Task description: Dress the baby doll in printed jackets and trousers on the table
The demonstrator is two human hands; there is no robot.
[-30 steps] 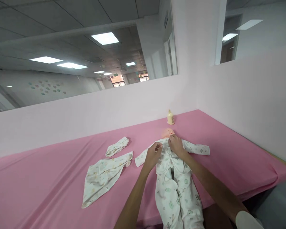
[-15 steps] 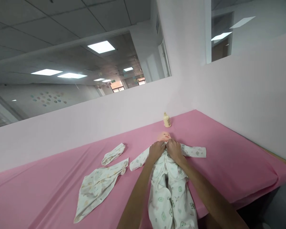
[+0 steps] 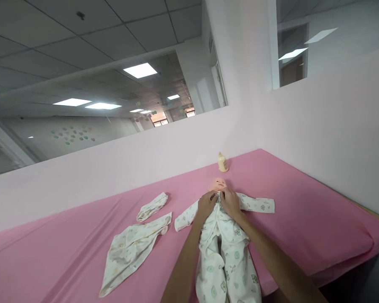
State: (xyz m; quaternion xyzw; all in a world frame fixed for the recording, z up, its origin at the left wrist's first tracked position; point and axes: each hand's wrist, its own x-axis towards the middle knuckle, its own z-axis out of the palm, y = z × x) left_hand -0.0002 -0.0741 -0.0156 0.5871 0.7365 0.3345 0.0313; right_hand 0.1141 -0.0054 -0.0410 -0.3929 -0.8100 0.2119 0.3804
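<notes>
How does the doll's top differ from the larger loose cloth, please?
The top spreads two sleeves below the doll's head; the larger cloth lies roughly triangular. The left hand and right hand are at the top's neck, while neither touches the larger cloth. Both are pale, printed fabric on the pink cover.

The doll (image 3: pixel 217 184) lies face up on the pink cloth (image 3: pixel 312 231), its pinkish head at the far end. Its white shirt (image 3: pixel 229 231), dotted with small prints (animals, some of them), has both sleeves spread wide and flat; the collar is partly hidden. Below the shirt's hem, the white trousers (image 3: pixel 238 259), with greenish prints, stretch toward the near edge, legs side by side.
</notes>
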